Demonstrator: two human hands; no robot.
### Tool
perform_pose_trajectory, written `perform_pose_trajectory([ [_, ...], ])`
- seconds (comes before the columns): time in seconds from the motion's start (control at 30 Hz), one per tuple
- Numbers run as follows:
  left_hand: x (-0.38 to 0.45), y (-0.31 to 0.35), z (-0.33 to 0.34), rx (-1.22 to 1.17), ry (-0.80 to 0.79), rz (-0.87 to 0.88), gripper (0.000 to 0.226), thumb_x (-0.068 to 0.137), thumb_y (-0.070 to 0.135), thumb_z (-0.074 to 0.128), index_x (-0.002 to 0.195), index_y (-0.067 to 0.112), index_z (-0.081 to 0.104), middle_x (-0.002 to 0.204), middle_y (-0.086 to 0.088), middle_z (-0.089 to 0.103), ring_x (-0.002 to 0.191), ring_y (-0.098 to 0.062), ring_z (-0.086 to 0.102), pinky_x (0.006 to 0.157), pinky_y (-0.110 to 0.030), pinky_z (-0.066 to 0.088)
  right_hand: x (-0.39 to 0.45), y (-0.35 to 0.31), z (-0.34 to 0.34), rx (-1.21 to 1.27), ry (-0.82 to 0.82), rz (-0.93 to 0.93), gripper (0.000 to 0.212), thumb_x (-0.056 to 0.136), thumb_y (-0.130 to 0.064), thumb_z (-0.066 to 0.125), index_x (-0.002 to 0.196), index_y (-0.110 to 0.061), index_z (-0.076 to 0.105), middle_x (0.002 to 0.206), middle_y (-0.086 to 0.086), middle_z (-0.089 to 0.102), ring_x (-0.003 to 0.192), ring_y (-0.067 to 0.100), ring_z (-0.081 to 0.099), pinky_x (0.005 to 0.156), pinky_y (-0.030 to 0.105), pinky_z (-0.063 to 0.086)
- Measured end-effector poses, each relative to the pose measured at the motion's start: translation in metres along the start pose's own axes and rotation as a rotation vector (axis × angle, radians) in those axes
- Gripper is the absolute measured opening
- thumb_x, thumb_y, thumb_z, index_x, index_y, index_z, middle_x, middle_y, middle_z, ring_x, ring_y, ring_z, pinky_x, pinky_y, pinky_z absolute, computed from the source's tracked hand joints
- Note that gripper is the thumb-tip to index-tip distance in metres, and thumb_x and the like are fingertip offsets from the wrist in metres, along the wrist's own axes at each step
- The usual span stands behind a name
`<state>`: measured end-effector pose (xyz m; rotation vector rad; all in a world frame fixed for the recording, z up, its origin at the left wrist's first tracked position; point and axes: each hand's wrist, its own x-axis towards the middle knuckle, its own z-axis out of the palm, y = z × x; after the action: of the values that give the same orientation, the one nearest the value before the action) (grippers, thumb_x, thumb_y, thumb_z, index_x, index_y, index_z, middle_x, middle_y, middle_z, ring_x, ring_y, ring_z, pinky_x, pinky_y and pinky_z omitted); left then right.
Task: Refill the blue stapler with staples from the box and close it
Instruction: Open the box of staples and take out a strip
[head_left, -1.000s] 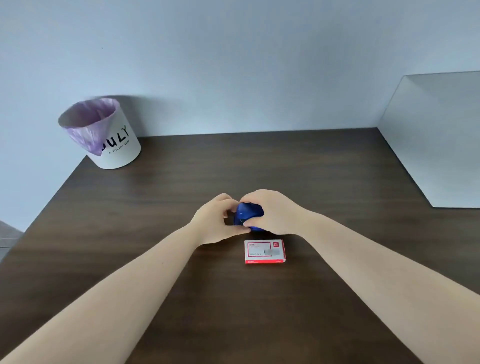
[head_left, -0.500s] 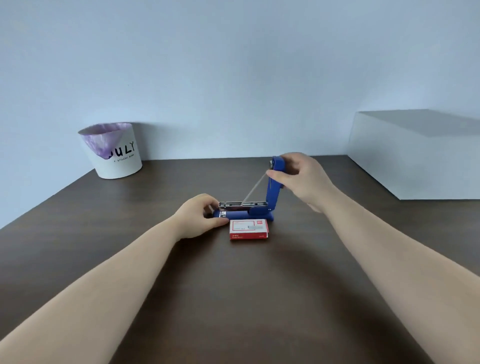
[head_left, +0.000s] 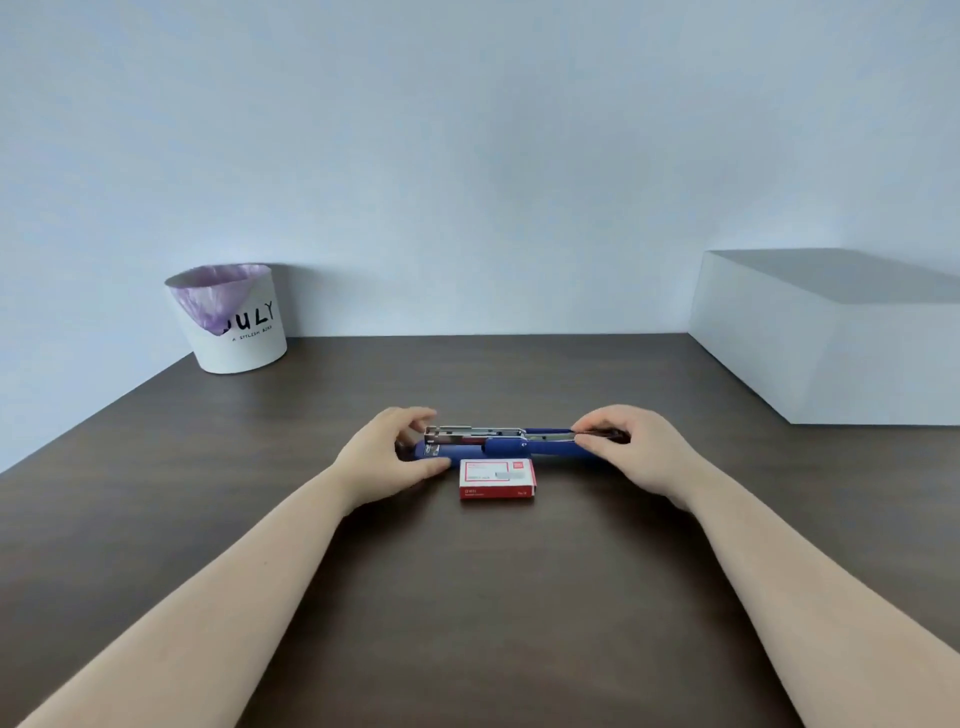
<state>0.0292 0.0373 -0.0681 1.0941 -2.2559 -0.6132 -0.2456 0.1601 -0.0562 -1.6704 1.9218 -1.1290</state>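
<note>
Stapler (head_left: 511, 446) now flat open; left hand (head_left: 387, 457), right hand (head_left: 631, 452) pinch ends.

Office desk (head_left: 467, 597), lined wastebasket (head_left: 228, 317)

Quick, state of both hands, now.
Left hand: curled on the base end of the blue stapler, steadying it.
Right hand: fingertips pinching the stapler's flipped-open top arm against the table.
</note>
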Motion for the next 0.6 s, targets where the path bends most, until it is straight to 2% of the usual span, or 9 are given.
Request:
perform_pose_trajectory([
  [0.1,-0.007,0.006,-0.002,-0.030,0.211,0.051,0.042,0.072,0.040,0.070,0.111,0.030,0.058,0.084,0.010,0.051,0.074,-0.009,0.049,0.070,-0.018,0.040,0.000,-0.005,0.000,0.058,0.097,0.001,0.017,0.084,-0.025,0.065,0.100,-0.024,0.068,0.105,-0.010,0.067,0.101,0.005,0.058,0.091,0.019,0.039],
  [0.13,-0.011,0.009,-0.002,-0.060,0.282,0.051,0.033,0.073,0.041,0.069,0.103,0.030,0.062,0.078,0.007,0.053,0.068,-0.010,0.047,0.066,-0.019,0.039,0.001,-0.007,-0.001,0.042,0.145,-0.005,0.015,0.085,-0.026,0.064,0.099,-0.023,0.068,0.103,-0.011,0.066,0.100,0.005,0.057,0.091,0.019,0.038],
  [0.2,-0.016,0.017,-0.001,-0.120,0.315,0.016,0.020,0.072,0.044,0.070,0.084,0.030,0.066,0.063,0.005,0.056,0.057,-0.011,0.046,0.061,-0.024,0.041,0.001,-0.014,-0.004,0.000,0.212,-0.039,0.012,0.087,-0.027,0.061,0.095,-0.021,0.068,0.095,-0.013,0.064,0.089,0.001,0.056,0.083,0.011,0.037],
  [0.23,-0.018,0.022,0.001,-0.112,0.287,0.002,0.023,0.069,0.051,0.069,0.079,0.030,0.066,0.057,0.006,0.055,0.054,-0.009,0.047,0.060,-0.025,0.042,0.001,-0.018,-0.004,-0.016,0.228,-0.054,0.012,0.088,-0.027,0.060,0.093,-0.021,0.068,0.091,-0.013,0.064,0.084,-0.001,0.056,0.075,0.005,0.036],
  [0.3,-0.019,0.034,0.005,-0.029,0.180,-0.006,0.039,0.056,0.069,0.061,0.078,0.036,0.064,0.051,0.010,0.054,0.053,-0.005,0.050,0.059,-0.023,0.042,-0.001,-0.025,0.000,-0.033,0.230,-0.064,0.012,0.088,-0.026,0.060,0.089,-0.019,0.069,0.085,-0.010,0.066,0.078,0.002,0.057,0.066,0.004,0.038],
  [0.37,-0.020,0.049,0.007,0.102,0.047,0.020,0.057,0.050,0.077,0.059,0.092,0.039,0.064,0.055,0.013,0.055,0.060,-0.004,0.055,0.062,-0.023,0.043,-0.004,-0.029,0.005,-0.051,0.185,-0.066,0.013,0.087,-0.026,0.060,0.083,-0.018,0.069,0.079,-0.004,0.069,0.072,0.005,0.058,0.062,0.005,0.040],
  [0.43,-0.022,0.060,0.011,0.267,-0.063,0.047,0.068,0.052,0.077,0.064,0.109,0.040,0.059,0.067,0.018,0.057,0.074,-0.008,0.058,0.070,-0.025,0.044,-0.008,-0.033,0.010,-0.099,0.087,-0.071,0.013,0.088,-0.025,0.058,0.080,-0.020,0.067,0.072,-0.003,0.070,0.058,0.001,0.057,0.059,0.011,0.041],
  [0.5,-0.023,0.064,0.016,0.353,-0.099,0.076,0.067,0.057,0.073,0.065,0.114,0.039,0.056,0.080,0.022,0.057,0.088,-0.007,0.057,0.076,-0.025,0.043,-0.011,-0.036,0.015,-0.143,-0.025,-0.061,0.009,0.089,-0.024,0.057,0.084,-0.023,0.065,0.071,-0.004,0.070,0.048,-0.001,0.057,0.056,0.017,0.044],
  [0.6,-0.023,0.061,0.019,0.212,-0.088,0.119,0.050,0.063,0.057,0.073,0.105,0.033,0.062,0.068,0.026,0.052,0.071,0.004,0.055,0.065,-0.016,0.038,-0.013,-0.038,0.021,-0.126,-0.118,-0.016,0.010,0.090,-0.023,0.055,0.094,-0.020,0.064,0.077,0.003,0.072,0.040,0.002,0.057,0.045,0.018,0.045],
])
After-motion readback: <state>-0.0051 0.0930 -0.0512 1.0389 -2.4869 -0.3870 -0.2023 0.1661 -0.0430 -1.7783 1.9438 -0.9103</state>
